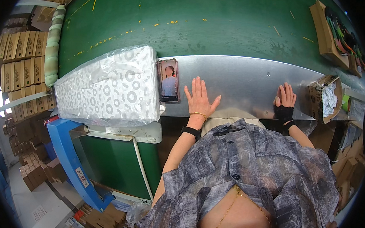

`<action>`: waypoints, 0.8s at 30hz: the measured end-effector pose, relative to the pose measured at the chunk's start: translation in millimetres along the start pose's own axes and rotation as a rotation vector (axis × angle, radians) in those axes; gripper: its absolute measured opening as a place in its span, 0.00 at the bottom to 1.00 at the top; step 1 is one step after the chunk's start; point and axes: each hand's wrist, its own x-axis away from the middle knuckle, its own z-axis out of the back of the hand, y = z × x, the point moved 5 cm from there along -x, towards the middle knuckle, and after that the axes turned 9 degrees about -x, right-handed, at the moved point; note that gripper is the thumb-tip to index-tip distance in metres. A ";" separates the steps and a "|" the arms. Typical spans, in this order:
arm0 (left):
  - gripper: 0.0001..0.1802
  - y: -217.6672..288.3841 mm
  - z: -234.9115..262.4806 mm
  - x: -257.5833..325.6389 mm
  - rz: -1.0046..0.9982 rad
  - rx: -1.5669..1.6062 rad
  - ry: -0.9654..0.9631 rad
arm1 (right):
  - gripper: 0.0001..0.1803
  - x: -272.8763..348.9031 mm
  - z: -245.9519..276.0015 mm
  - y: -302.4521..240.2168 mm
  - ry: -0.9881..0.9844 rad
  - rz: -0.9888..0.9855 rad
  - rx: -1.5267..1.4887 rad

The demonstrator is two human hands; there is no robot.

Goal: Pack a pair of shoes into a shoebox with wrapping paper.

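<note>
My left hand [200, 100] lies flat on the metal plate [235, 77], its fingers stretched out and the thumb spread to the right. Just left of it a smartphone [168, 80] lies with its screen lit, showing a person. Farther right, my right hand [285, 101] rests on the same plate in a black fingerless glove [283, 113]. Its fingers are stretched out, slightly bent, and hold nothing. Beyond the phone lies a large stack wrapped in clear plastic [113, 86], patterned with grey rings.
A small open cardboard box [327, 100] with crumpled white material stands right of my right hand. At the far right a cardboard tray [327, 37] holds colourful handled items. Green belt [221, 30] stretches behind the plate. A blue machine frame [69, 153] stands lower left, near stacked cartons [24, 73].
</note>
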 end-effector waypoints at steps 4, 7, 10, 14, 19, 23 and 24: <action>0.46 -0.7 -0.9 0.5 -0.001 0.001 -0.004 | 0.23 -0.6 0.5 -1.8 0.013 0.006 -0.004; 0.46 -0.1 -0.9 -0.3 -0.004 0.004 0.005 | 0.23 1.2 -1.1 0.9 0.023 0.010 0.004; 0.46 -0.6 -1.5 -0.2 -0.005 0.002 0.007 | 0.22 0.5 -2.6 1.2 0.030 0.012 0.007; 0.46 0.3 0.5 -0.8 -0.006 0.007 0.008 | 0.22 0.4 -2.8 1.4 0.025 0.002 0.020; 0.46 0.1 0.2 -0.4 -0.007 0.009 0.021 | 0.23 0.4 -0.8 -0.1 0.015 -0.001 0.011; 0.46 0.4 0.8 -0.2 -0.011 0.008 0.017 | 0.23 0.8 -1.3 0.2 0.009 -0.007 0.000; 0.46 0.6 0.8 -0.3 -0.012 0.009 0.016 | 0.23 1.0 -1.3 0.8 0.010 -0.007 0.002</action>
